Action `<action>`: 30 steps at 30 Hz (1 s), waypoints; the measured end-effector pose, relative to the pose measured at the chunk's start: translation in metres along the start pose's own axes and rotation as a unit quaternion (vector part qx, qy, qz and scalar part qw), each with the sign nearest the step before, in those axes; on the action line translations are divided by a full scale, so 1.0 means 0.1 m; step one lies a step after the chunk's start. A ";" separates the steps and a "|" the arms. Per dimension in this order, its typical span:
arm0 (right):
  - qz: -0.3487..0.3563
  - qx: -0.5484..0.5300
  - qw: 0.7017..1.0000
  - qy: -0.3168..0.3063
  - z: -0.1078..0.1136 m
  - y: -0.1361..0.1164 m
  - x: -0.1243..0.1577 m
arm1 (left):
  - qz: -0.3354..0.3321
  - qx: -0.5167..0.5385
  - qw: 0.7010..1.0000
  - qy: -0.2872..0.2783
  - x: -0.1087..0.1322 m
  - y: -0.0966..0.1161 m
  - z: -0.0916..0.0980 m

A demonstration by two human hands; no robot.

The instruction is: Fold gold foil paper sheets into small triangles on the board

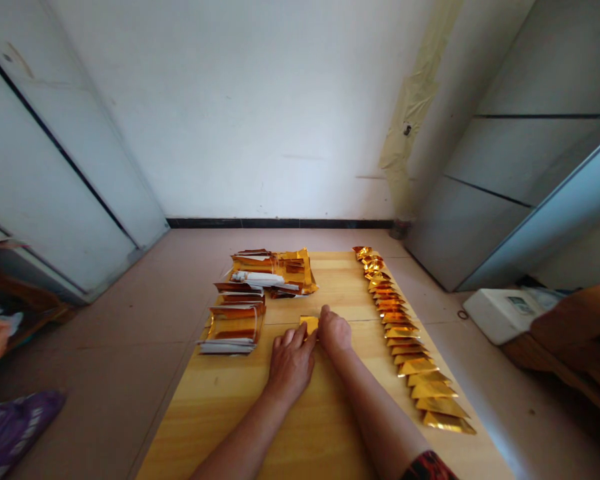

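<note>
Curled right hand (335,331) touches gold foil (309,324); left hand (292,359) lies outstretched against it.

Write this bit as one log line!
left hand: touching gold piece | right hand: at piece's right edge | folded gold row: farther right

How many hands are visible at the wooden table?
2: the left hand at the near-left side of a small gold piece, the right hand at its right. None appears hidden.

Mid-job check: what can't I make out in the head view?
All in head view:
Gold foil: full outline, hidden by left hand and right hand.
Right hand: most fingertips, hidden by its curled back.
Purple bag: remainder, cut off by left edge.
White box: label, too small to read.
</note>
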State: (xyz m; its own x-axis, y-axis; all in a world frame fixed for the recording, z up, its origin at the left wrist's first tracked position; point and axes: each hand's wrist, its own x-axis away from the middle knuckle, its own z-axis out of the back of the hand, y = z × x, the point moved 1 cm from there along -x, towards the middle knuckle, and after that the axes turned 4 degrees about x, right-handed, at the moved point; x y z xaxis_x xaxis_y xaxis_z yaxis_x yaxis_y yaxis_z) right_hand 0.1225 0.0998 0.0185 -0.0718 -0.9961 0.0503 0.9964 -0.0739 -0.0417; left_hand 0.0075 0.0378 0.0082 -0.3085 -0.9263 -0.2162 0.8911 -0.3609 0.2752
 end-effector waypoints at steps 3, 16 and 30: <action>-0.026 -0.009 1.000 -0.002 -0.01 -0.01 -0.03 | 0.003 -0.006 1.000 -0.010 0.00 0.01 0.02; -0.020 -0.410 0.908 0.080 -0.16 0.51 0.03 | 0.012 -0.002 1.000 -0.003 -0.02 0.03 0.00; 0.299 -0.138 0.937 0.121 -0.07 0.40 0.39 | -0.007 0.003 1.000 -0.009 -0.07 -0.01 0.08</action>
State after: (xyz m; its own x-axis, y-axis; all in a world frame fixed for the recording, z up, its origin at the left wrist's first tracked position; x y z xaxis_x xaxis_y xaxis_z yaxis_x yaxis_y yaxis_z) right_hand 0.1588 0.0581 0.0122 0.4532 -0.8428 -0.2904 0.8147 0.5238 -0.2488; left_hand 0.0062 0.0442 0.0170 -0.3266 -0.9229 -0.2037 0.8844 -0.3745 0.2785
